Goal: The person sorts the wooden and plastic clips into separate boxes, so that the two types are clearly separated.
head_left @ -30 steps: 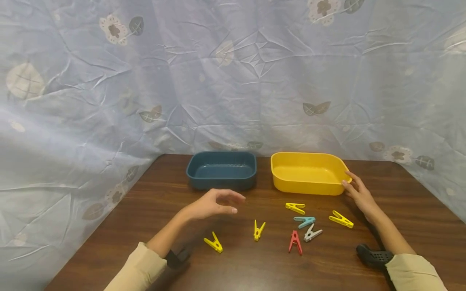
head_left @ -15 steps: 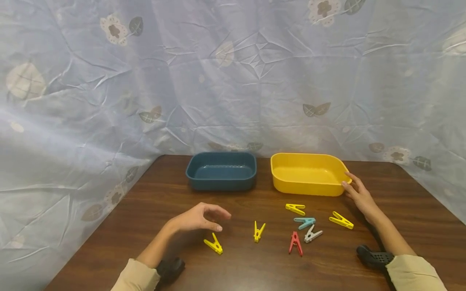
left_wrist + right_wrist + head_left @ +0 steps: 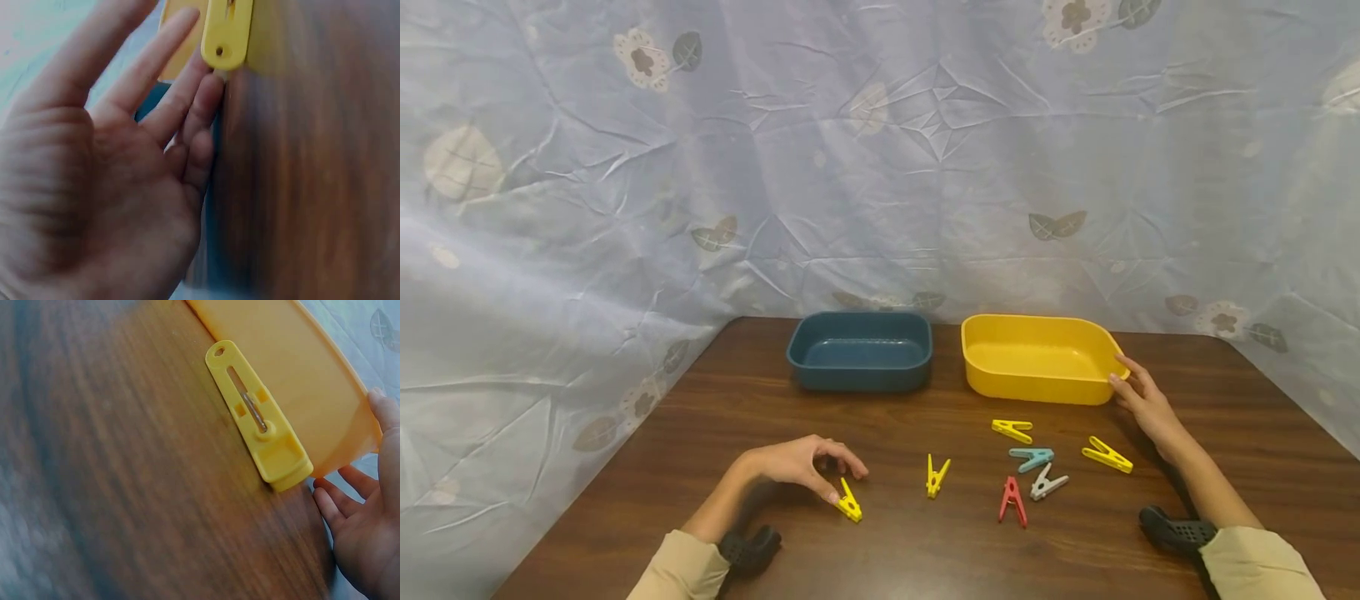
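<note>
My left hand (image 3: pixel 793 462) is low over the table, with its thumb and fingers apart around a yellow clothespin (image 3: pixel 850 505). The thumb tip is right beside that pin; contact cannot be told. In the left wrist view, a yellow clothespin (image 3: pixel 226 37) shows past the fingers of the left hand (image 3: pixel 119 169). At the right end of the yellow bin (image 3: pixel 1037 389), my right hand (image 3: pixel 1153 417) touches the rim and outer wall with nearly straight digits. The right wrist view shows this hand (image 3: pixel 369 519) against the bin (image 3: pixel 294 369), beside another yellow clothespin (image 3: pixel 256 415).
A blue bin (image 3: pixel 859 380) stands left of the yellow one. Between the hands lie more clothespins: yellow ones (image 3: pixel 935 479), a blue one (image 3: pixel 1032 457), a grey one (image 3: pixel 1045 484) and a red one (image 3: pixel 1012 500). A patterned curtain (image 3: pixel 880 183) hangs behind the table (image 3: pixel 925 558).
My left hand has moved left and down toward me, from in front of the blue bin to the leftmost yellow clothespin. My right hand stays at the yellow bin.
</note>
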The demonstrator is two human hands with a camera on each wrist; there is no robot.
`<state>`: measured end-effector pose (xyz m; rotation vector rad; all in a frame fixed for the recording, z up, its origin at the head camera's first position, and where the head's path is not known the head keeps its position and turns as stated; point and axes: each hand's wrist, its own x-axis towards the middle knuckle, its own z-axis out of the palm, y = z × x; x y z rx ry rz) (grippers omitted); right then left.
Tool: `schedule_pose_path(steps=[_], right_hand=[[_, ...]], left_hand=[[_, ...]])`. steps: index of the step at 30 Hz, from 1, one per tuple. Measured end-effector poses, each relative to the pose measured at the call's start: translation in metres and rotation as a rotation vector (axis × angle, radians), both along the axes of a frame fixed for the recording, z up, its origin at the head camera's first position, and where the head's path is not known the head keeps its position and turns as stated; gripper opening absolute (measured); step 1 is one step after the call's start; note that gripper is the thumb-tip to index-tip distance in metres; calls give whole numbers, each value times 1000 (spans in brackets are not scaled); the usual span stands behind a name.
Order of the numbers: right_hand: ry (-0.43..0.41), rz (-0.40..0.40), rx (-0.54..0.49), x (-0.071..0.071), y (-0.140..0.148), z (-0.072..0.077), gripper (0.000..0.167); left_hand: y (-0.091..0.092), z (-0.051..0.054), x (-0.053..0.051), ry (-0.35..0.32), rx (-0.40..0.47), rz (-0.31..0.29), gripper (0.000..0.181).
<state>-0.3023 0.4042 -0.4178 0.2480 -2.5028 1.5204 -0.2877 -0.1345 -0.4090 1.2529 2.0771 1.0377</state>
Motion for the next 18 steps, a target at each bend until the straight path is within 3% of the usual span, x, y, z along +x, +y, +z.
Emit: schedule_pose_path(steps=[3, 6, 18], right_hand=[[-4, 0, 0, 0, 1, 2, 61], [-1, -2, 2, 1, 0, 1, 61], [18, 19, -18, 0, 1, -1, 59]], left_hand=[[-2, 2, -2, 13, -17, -61, 50], [-2, 2, -1, 44, -35, -79, 54], [-1, 2, 1, 52, -47, -23, 38]])
